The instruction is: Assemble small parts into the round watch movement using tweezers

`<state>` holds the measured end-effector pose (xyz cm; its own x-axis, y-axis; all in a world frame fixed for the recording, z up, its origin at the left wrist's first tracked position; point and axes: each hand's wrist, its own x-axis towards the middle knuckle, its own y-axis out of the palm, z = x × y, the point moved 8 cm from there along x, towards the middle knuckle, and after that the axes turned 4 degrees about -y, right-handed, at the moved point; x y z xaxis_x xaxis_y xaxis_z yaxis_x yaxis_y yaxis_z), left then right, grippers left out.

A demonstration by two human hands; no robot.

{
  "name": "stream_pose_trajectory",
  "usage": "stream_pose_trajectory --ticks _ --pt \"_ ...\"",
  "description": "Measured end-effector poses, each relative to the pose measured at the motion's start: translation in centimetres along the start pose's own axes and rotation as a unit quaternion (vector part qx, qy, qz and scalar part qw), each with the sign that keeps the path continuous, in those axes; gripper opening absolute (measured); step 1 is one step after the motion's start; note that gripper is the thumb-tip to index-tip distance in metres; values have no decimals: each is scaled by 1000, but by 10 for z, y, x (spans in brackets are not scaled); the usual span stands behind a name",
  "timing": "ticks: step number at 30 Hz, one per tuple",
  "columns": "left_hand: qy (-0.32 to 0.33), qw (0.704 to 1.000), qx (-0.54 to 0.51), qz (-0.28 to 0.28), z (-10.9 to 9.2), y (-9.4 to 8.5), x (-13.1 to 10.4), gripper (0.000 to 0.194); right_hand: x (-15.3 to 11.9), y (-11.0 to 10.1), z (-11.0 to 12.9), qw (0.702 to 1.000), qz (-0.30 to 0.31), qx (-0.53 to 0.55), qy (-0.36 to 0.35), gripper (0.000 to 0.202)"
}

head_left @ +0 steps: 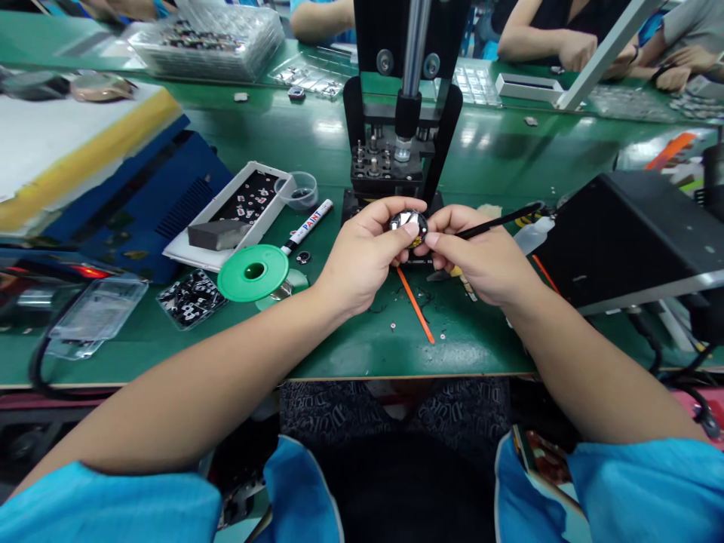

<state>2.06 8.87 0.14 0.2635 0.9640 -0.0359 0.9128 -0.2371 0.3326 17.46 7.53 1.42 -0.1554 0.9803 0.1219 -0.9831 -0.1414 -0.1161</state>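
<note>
Round part (418,219) sits between left hand (365,253) and right hand (480,256), thumbs inward.

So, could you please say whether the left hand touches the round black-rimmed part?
Touching: the head view shows the left hand gripping the round black-rimmed part between its fingers.

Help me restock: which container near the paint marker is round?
The clear cup, just beyond the marker; the white tray and the clear tray of dark parts have straight sides.

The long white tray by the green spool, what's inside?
Small white-and-red parts lie on its black bottom. The dark grey block at the near end hides whatever's underneath.
</note>
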Motion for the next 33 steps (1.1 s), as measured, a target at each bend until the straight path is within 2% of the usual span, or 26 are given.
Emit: stream_pose_trajectory --ticks 7,15,25,29,33 --pt "2 1000 9 10 1 2 -2 23 2 -3 6 999 -21 -12 -31 8" --pt "-6 1000 7 -6 -1 4 -5 24 4 -6 3 999 -40 6 -18 9" --pt "2 999 36 -4 -4 7 -7 21 3 -5 7 999 -24 0 -34 26" --pt "12 999 32 0 -5 7 -7 18 3 -5 10 998 -21 -14 -50 21" --pt "-15 1000 24 -8 -3 5 -7 15 3 -8 10 997 -40 -29 -52 13"
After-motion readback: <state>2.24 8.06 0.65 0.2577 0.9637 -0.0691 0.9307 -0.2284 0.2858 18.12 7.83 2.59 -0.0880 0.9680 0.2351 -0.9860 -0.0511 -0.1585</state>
